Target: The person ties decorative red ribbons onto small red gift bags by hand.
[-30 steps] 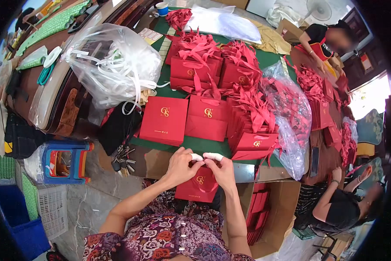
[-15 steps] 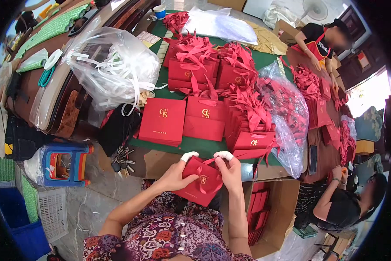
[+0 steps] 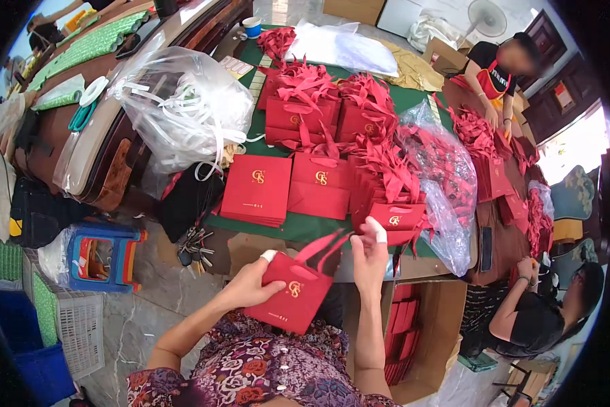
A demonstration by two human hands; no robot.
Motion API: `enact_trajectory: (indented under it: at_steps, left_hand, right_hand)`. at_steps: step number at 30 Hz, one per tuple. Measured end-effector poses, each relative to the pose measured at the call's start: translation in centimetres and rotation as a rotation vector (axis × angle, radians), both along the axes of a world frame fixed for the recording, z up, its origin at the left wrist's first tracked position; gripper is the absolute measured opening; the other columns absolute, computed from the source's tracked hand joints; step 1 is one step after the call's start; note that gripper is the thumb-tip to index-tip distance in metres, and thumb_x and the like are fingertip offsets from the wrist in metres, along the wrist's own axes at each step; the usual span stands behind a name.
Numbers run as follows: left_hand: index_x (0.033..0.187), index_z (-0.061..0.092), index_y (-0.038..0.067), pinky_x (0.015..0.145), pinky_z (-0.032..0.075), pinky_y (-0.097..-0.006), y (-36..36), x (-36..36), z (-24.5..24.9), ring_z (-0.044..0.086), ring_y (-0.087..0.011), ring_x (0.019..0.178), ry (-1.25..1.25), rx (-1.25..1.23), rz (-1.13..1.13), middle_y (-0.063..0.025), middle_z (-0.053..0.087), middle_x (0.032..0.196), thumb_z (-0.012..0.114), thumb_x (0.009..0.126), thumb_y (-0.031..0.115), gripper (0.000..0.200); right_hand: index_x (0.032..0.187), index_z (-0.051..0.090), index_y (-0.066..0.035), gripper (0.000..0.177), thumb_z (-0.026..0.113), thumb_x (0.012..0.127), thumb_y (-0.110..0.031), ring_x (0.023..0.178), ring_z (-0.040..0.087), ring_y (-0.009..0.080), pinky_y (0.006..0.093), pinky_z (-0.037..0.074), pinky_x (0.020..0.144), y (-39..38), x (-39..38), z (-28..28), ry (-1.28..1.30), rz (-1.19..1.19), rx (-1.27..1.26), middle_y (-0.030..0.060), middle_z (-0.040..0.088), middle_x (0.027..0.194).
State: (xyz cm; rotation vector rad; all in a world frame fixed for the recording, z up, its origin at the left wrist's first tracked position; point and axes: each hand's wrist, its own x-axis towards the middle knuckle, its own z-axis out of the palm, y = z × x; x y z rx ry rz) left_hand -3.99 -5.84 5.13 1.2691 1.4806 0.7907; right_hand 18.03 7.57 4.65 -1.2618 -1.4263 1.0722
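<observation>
A red paper gift bag [image 3: 288, 295] with gold lettering is tilted in front of my body. My left hand [image 3: 250, 281] is closed on its left side, thumb across the front. The bag's red ribbon handle [image 3: 324, 247] stretches up and to the right, slightly blurred. At its far end is my right hand [image 3: 370, 258], fingers curled and appearing to pinch the ribbon; the exact contact is hard to see. White covers wrap fingertips on both hands. Just beyond lie a stack of flat red bags [image 3: 256, 190] and a row of ribboned bags [image 3: 389, 214].
A clear bag of white ribbons [image 3: 183, 115] sits on the table's left. More ribboned bags [image 3: 301, 115] stand behind. A plastic bag of red ribbons [image 3: 440, 163] lies right. Below is a cardboard box [image 3: 434, 339] holding red bags. Two people [image 3: 498, 74] work on the right.
The bag has shifted left and down with my left hand. My right hand has moved right and up from the bag's top edge, and the ribbon handle now extends towards it.
</observation>
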Motion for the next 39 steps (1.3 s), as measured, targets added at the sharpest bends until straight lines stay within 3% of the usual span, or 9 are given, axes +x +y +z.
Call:
enact_trajectory:
  at_steps: [3, 9, 15, 17, 19, 23, 27, 29, 39]
  left_hand:
    - [0.134, 0.046, -0.001, 0.089, 0.051, -0.0347, 0.6, -0.6, -2.1, 0.064, -0.0185, 0.103, 0.018, 0.078, 0.108, -0.0142, 0.066, 0.111, 0.069, 0.091, 0.013, 0.05]
    - [0.134, 0.047, 0.001, 0.091, 0.049, -0.0324, 3.2, 0.2, 0.0, 0.061, -0.0148, 0.106, -0.04, 0.098, 0.195, -0.0119, 0.065, 0.114, 0.061, 0.096, 0.011, 0.042]
    - [0.144, 0.042, 0.003, 0.091, 0.048, -0.0304, 4.3, 2.0, 2.3, 0.06, -0.0151, 0.106, -0.3, 0.128, 0.126, -0.0113, 0.062, 0.118, 0.062, 0.096, 0.012, 0.053]
    - [0.146, 0.042, 0.004, 0.093, 0.048, -0.0327, 4.2, 2.6, 2.2, 0.062, -0.0202, 0.104, -0.257, 0.154, 0.083, -0.0121, 0.061, 0.121, 0.066, 0.094, 0.016, 0.059]
    - [0.142, 0.045, 0.001, 0.095, 0.047, -0.0398, 3.8, 3.5, 0.1, 0.058, -0.0324, 0.107, 0.215, 0.419, -0.054, -0.0196, 0.058, 0.122, 0.072, 0.089, 0.027, 0.065]
    - [0.132, 0.056, 0.001, 0.103, 0.042, -0.0462, 2.5, 5.2, -4.9, 0.046, -0.0376, 0.125, 0.433, 0.514, -0.196, -0.0173, 0.051, 0.137, 0.076, 0.081, 0.025, 0.06]
    - [0.135, 0.054, 0.004, 0.105, 0.041, -0.0482, 1.8, 5.2, -5.7, 0.045, -0.0405, 0.126, 0.461, 0.489, -0.223, -0.0172, 0.048, 0.14, 0.078, 0.078, 0.019, 0.064]
    - [0.133, 0.056, 0.004, 0.105, 0.041, -0.0482, 1.8, 4.9, -5.5, 0.044, -0.0401, 0.127, 0.523, 0.472, -0.259, -0.0164, 0.048, 0.14, 0.077, 0.077, 0.016, 0.061]
    - [0.126, 0.06, 0.009, 0.102, 0.044, -0.0456, 1.8, 4.5, -4.5, 0.049, -0.0362, 0.122, 0.447, 0.485, -0.168, -0.011, 0.054, 0.132, 0.075, 0.081, 0.011, 0.048]
  right_hand:
    - [0.13, 0.055, -0.002, 0.053, 0.078, 0.084, -0.016, 0.091, 0.063, 0.0228, 0.0325, 0.053, 0.077, -2.6, 1.5, 0.3, -0.406, 0.151, 0.22, 0.0127, 0.061, 0.107]
    - [0.143, 0.046, -0.007, 0.092, 0.091, 0.066, -0.029, 0.113, 0.056, 0.0357, 0.0418, 0.051, 0.09, -10.2, -1.0, 1.8, -0.518, 0.592, 0.127, 0.0166, 0.05, 0.127]
    - [0.14, 0.049, -0.003, 0.061, 0.072, 0.083, -0.003, 0.106, 0.062, 0.0352, 0.0405, 0.051, 0.093, -11.4, -1.7, -2.9, -0.369, 0.312, 0.265, 0.0172, 0.059, 0.12]
    - [0.137, 0.05, -0.001, 0.048, 0.066, 0.092, -0.002, 0.107, 0.063, 0.03, 0.0396, 0.051, 0.093, -11.9, -1.6, -5.0, 0.11, 0.214, -0.034, 0.014, 0.063, 0.119]
    - [0.134, 0.051, 0.0, 0.037, 0.059, 0.098, -0.005, 0.109, 0.062, 0.0227, 0.0382, 0.054, 0.089, -12.3, -1.2, -6.6, 0.183, 0.174, -0.113, 0.0097, 0.064, 0.121]
    - [0.128, 0.055, -0.001, 0.033, 0.063, 0.098, -0.011, 0.101, 0.065, 0.0171, 0.0301, 0.056, 0.079, -12.3, 0.6, -8.6, 0.523, 0.078, -0.633, 0.0087, 0.064, 0.117]
    - [0.116, 0.059, -0.002, 0.028, 0.067, 0.097, -0.021, 0.089, 0.066, 0.0154, 0.0307, 0.057, 0.071, -11.8, 5.0, -8.6, -0.044, 0.277, -0.727, 0.0082, 0.067, 0.101]
    - [0.098, 0.063, -0.002, 0.024, 0.073, 0.09, -0.023, 0.071, 0.065, 0.0194, 0.0356, 0.053, 0.068, -11.2, 6.4, -6.5, -0.477, -0.016, -0.314, 0.01, 0.066, 0.081]
    - [0.1, 0.059, 0.002, 0.015, 0.063, 0.095, -0.012, 0.079, 0.06, 0.0415, 0.0475, 0.048, 0.067, -3.5, 12.6, -6.9, -0.878, -0.266, 0.194, 0.0225, 0.057, 0.093]
